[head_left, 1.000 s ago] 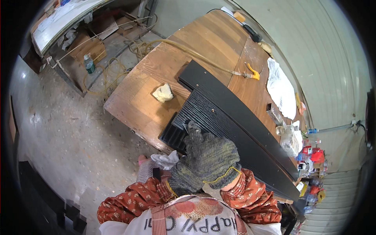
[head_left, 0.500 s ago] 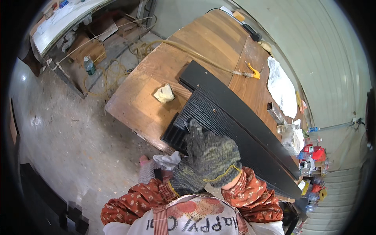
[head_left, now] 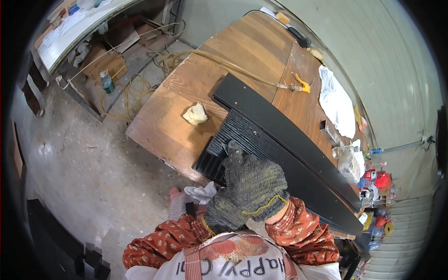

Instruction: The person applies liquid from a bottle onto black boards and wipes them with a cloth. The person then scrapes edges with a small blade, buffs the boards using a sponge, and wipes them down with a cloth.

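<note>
My right hand [head_left: 255,182], in a grey knit glove with a yellow-edged cuff, lies over the near edge of a black wood-grain board [head_left: 245,133]. Its fingers are drawn together near the board's left end, and a thin pale sliver shows at their tips, too small to name. Below and partly behind it is my left hand [head_left: 223,212], gloved alike, its fingers hidden by the right. Beside the left hand is a crumpled whitish cloth [head_left: 201,192]; whether it is held cannot be told. A longer black board [head_left: 280,123] lies along the far side of the textured one.
On the wooden table [head_left: 163,107] sit a cream-coloured chunk [head_left: 195,114], a hose with a yellow air gun [head_left: 301,84], white paper [head_left: 335,102] and a metal tube [head_left: 330,133]. Bottles [head_left: 347,161] crowd the right. A person's legs [head_left: 33,91] show at the far left, near another table [head_left: 70,37].
Both hands stay in nearly the same place at the board's edge. The whole view shifts slightly. At the far left, the other person's legs have come further into sight.
</note>
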The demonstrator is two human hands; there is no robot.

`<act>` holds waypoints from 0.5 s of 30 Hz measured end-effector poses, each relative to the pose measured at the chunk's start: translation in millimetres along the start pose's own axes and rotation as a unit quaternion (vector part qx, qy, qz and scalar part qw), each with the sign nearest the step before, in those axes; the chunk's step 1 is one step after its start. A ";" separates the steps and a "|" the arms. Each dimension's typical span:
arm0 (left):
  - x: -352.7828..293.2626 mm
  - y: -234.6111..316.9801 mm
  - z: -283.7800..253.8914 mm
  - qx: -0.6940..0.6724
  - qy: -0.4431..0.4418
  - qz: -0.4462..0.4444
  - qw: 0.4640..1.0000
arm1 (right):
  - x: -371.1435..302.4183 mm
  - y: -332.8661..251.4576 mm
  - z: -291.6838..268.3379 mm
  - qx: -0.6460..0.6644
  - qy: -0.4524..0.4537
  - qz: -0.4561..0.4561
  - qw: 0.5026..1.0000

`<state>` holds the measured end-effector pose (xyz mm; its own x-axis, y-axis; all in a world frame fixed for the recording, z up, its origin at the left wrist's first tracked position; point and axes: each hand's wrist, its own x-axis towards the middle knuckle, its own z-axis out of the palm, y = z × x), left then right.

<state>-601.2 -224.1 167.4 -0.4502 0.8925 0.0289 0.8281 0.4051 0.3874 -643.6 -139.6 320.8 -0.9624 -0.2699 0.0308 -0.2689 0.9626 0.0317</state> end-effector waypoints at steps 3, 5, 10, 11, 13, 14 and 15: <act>0.0 0.8 -4.4 0.017 -0.006 0.000 1.000 | -5.0 -5.6 -4.1 -0.035 -0.039 0.017 0.998; -5.5 0.0 -5.8 0.028 -0.011 0.002 1.000 | -5.4 -6.4 -4.0 -0.017 -0.030 0.022 0.999; -0.6 -4.9 -16.9 0.058 -0.024 0.013 0.998 | -6.7 -6.9 -5.5 -0.038 -0.047 0.005 0.998; -3.1 -2.8 -18.3 0.065 -0.027 0.013 0.997 | -5.4 -5.3 -6.3 -0.036 -0.046 0.005 0.998; -1.3 -0.7 -25.7 0.081 -0.033 0.013 0.996 | 3.9 1.8 -6.7 0.004 -0.043 0.032 0.999; -2.3 -3.5 -28.0 0.090 -0.035 0.017 0.995 | 7.6 7.1 1.2 -0.009 -0.005 0.021 1.000; -4.3 -4.9 -30.2 0.101 -0.037 0.022 0.994 | 9.4 10.4 1.3 -0.008 0.001 0.025 1.000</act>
<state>-613.4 -235.9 193.2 -0.3928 0.9192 -0.0293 0.8997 0.3907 0.1945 -655.5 -132.1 320.1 -0.9747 -0.2208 0.0338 -0.2191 0.9746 0.0465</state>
